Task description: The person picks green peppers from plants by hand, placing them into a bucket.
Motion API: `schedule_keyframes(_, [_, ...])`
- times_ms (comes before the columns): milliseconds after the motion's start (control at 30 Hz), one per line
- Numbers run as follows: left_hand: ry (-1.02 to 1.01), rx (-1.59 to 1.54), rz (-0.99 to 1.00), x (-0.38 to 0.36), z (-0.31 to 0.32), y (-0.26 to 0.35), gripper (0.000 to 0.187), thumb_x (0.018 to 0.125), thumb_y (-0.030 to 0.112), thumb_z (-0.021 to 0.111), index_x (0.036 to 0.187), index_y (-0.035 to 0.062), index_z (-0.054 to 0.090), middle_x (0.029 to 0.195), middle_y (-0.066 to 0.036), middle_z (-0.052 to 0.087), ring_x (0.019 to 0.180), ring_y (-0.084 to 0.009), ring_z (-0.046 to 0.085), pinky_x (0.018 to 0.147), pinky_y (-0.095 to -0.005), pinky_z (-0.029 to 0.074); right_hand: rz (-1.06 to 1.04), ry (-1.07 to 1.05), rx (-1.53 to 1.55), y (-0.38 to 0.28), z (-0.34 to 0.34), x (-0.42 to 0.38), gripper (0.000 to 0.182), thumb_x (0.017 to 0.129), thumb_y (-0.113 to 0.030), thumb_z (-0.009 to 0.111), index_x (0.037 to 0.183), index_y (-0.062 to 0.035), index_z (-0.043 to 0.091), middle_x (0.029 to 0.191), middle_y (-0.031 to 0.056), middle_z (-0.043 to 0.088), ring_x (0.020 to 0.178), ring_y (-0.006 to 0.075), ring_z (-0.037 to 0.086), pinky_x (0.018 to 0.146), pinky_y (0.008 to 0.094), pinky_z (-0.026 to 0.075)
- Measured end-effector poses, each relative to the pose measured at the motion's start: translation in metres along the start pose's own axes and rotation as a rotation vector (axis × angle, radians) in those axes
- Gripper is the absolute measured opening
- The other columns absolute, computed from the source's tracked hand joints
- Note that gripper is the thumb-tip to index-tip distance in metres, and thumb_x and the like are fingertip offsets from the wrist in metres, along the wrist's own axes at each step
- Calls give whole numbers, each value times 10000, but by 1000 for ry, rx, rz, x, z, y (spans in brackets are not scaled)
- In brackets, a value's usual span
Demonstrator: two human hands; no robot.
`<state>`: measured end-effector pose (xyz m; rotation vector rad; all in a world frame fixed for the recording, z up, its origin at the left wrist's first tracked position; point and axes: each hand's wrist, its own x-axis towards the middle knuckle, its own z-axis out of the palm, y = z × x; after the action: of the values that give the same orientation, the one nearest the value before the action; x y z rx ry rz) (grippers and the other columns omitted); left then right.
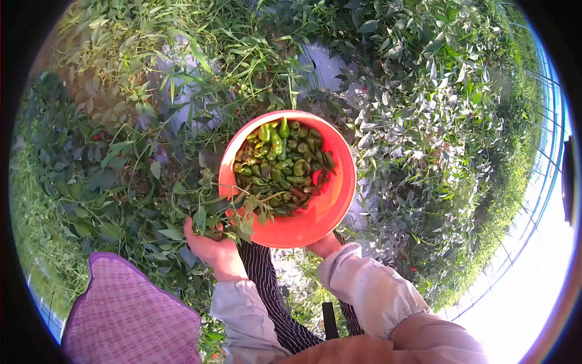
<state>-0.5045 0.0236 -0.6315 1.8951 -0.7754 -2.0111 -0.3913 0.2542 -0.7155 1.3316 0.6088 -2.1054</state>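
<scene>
A red-orange bucket (345,176) hangs in front of me, its mouth facing up at me. Inside lie many green peppers (285,161), heaped toward the far side, and a red pepper (317,177). My right hand (325,244) holds the bucket from its near side; the bucket hides its fingers. At the bucket's lower left, my left hand (212,247) is among pepper plant leaves (200,215), cupped, with its thumb apart from the fingers. Foliage covers part of those fingers. A leafy branch (257,203) reaches over the bucket's left rim.
Dense plants (418,121) surround me, with tall grass (242,48) at the top. Pale ground sheeting (324,67) shows between rows. A purple checked cloth-like panel (136,309) fills the lower left. My striped trousers (267,285) are below the bucket.
</scene>
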Motion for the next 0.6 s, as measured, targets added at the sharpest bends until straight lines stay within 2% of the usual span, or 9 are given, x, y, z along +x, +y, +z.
schedule_keyframes(100, [-20,34,63,0,-3,-1,247,937,309,526,878,80,598,723,-21,611,569,-151,514,521,-303,415,22,-47,60,8,17,-28,571,950,-550,451,1352,-145,465,1302,67,559,1158,189,543,937,465,446])
schedule_keyframes(167, [-29,45,81,2,-2,-1,234,951,297,508,876,89,586,680,-8,568,550,-133,468,505,-281,387,186,141,177,7,18,-53,516,982,-510,399,1318,-130,494,1297,91,572,1179,225,547,986,494,435])
schedule_keyframes(300, [-76,-1,73,6,-15,10,221,948,287,504,862,95,573,700,16,552,558,-108,451,499,-271,366,206,144,320,4,17,-85,659,963,-619,331,1151,-38,579,1217,158,613,1170,287,548,984,497,430])
schedule_keyframes(333, [-126,-14,14,-1,-17,19,204,928,263,528,953,74,599,828,-10,615,677,-140,551,601,-301,464,192,163,295,0,29,-92,672,955,-633,337,1081,-23,589,1148,164,622,1141,318,553,992,496,421])
schedule_keyframes(367, [-132,-9,18,-2,-21,28,204,928,263,528,953,74,599,828,-10,615,677,-140,551,601,-301,464,191,157,303,2,30,-100,672,955,-633,337,1081,-23,589,1148,164,622,1141,318,553,992,496,421])
schedule_keyframes(433, [-106,-44,-12,9,-32,46,262,879,241,589,1077,71,615,1040,-71,667,880,-234,636,801,-379,516,179,132,346,0,39,-108,609,951,-617,376,1044,-57,596,1022,124,637,1094,325,574,1001,502,429])
schedule_keyframes(467, [-139,-15,-37,14,-44,61,281,865,228,611,1097,70,620,1082,-97,669,967,-275,639,875,-402,514,167,221,381,-6,59,-117,509,959,-542,454,1016,-54,587,963,110,622,1062,334,574,1013,504,419])
schedule_keyframes(567, [-186,15,-147,8,-56,106,272,853,214,634,1082,68,626,1037,-83,681,928,-253,650,798,-385,539,91,173,274,-9,88,-125,377,964,-416,526,916,-44,567,906,110,609,959,303,599,958,503,453])
schedule_keyframes(600, [-163,73,-92,-2,-63,122,225,859,213,646,1031,68,632,937,-52,684,808,-206,660,618,-340,541,72,200,399,-12,99,-126,272,957,-297,545,836,-54,554,825,93,598,877,281,598,953,505,460])
